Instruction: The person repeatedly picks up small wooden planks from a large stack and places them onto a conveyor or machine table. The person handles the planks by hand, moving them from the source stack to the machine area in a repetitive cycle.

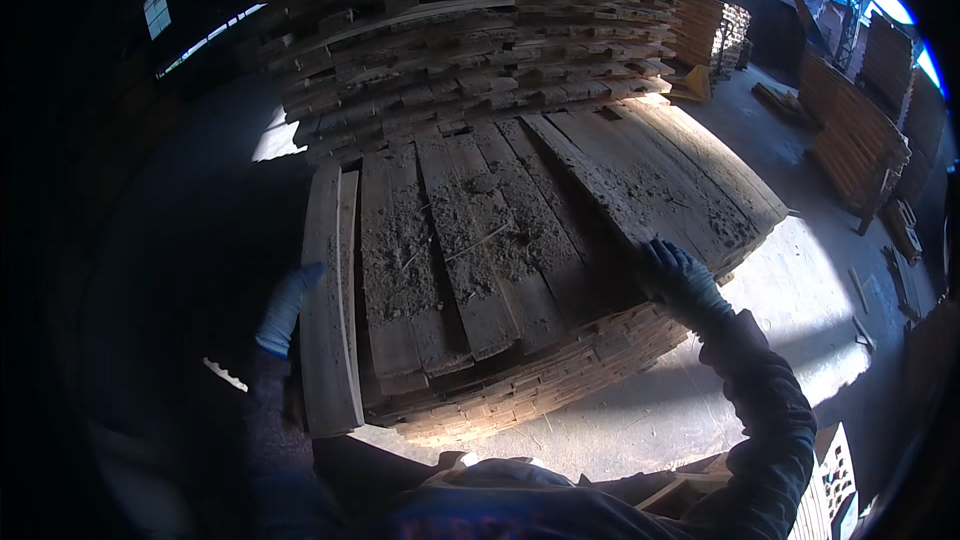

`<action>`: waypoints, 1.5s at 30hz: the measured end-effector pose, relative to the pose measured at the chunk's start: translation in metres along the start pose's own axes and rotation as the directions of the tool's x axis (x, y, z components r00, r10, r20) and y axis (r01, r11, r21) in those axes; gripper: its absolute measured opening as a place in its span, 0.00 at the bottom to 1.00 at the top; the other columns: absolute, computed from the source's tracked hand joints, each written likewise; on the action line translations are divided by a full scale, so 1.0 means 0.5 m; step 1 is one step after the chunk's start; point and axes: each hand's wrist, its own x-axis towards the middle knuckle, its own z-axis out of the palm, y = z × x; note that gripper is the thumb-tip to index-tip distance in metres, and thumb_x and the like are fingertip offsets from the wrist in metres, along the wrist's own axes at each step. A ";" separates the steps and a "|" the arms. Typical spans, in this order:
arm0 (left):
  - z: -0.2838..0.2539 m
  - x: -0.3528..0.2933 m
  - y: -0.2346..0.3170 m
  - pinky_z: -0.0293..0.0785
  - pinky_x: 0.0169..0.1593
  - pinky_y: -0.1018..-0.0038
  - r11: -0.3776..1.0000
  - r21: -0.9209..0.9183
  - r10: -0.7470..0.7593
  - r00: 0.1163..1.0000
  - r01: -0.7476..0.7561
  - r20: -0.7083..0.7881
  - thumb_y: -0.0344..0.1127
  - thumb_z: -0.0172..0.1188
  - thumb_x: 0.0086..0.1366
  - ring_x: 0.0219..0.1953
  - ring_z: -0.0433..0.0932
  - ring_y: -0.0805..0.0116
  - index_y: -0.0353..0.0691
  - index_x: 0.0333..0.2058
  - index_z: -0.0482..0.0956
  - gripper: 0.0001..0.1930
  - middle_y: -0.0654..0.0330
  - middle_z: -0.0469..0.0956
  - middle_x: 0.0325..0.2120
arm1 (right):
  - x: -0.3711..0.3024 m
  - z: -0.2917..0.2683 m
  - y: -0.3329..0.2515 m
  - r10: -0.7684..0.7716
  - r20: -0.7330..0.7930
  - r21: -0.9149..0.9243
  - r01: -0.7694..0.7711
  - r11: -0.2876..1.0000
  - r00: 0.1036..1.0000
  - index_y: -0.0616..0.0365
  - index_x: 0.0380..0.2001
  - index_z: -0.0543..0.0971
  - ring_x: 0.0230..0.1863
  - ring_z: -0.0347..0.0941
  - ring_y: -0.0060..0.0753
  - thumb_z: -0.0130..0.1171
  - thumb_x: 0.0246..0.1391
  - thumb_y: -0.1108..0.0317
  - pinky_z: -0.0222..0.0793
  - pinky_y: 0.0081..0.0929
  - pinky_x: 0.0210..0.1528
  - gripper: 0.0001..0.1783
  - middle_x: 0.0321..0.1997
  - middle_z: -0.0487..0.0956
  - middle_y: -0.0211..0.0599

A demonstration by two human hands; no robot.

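Note:
A stack of rough wooden planks (480,310) lies before me, its top strewn with dirt and chips. My left hand (288,312), in a pale bluish glove, is at the left edge of a narrow plank (325,340) that runs along the stack's left side. That hand is blurred, and how its fingers bend is unclear. Across the stack, my gloved right hand (688,282) closes over the near end of a long plank (590,175) with a dark gap along its left side. The thumb of the right hand is hidden.
Behind the planks rises a tall layered pile of boards (470,50). More board stacks (855,140) stand at the right, with loose wood strips (862,330) on the sunlit concrete floor (800,280). A slatted light-coloured piece (832,470) sits at the lower right. The left side is deep in shadow.

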 end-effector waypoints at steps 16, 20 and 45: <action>0.149 0.048 0.045 0.58 0.70 0.69 0.991 -0.123 0.054 0.998 -0.058 -0.037 0.63 0.65 0.62 0.63 0.69 0.66 0.35 0.62 0.74 0.40 0.57 0.76 0.57 | 0.108 -0.155 -0.105 -0.099 0.071 0.713 0.019 0.701 0.993 0.61 0.54 0.78 0.51 0.77 0.52 0.71 0.53 0.47 0.73 0.36 0.56 0.34 0.47 0.81 0.47; 0.138 0.029 0.063 0.61 0.69 0.69 0.988 -0.086 0.127 0.992 -0.127 -0.010 0.65 0.64 0.62 0.61 0.72 0.68 0.36 0.60 0.76 0.40 0.58 0.78 0.56 | 0.246 -0.002 -0.034 0.162 0.286 0.946 -0.305 0.112 0.944 0.58 0.54 0.78 0.50 0.76 0.33 0.67 0.60 0.55 0.72 0.31 0.54 0.25 0.48 0.81 0.35; 0.225 0.088 0.054 0.51 0.76 0.69 0.917 -0.393 0.210 0.926 -0.074 0.315 0.51 0.45 0.78 0.71 0.61 0.66 0.34 0.70 0.58 0.32 0.56 0.65 0.68 | 0.368 0.116 -0.067 -0.125 0.114 0.966 -0.140 -0.219 0.986 0.60 0.64 0.73 0.72 0.63 0.35 0.49 0.69 0.46 0.52 0.34 0.76 0.32 0.67 0.74 0.38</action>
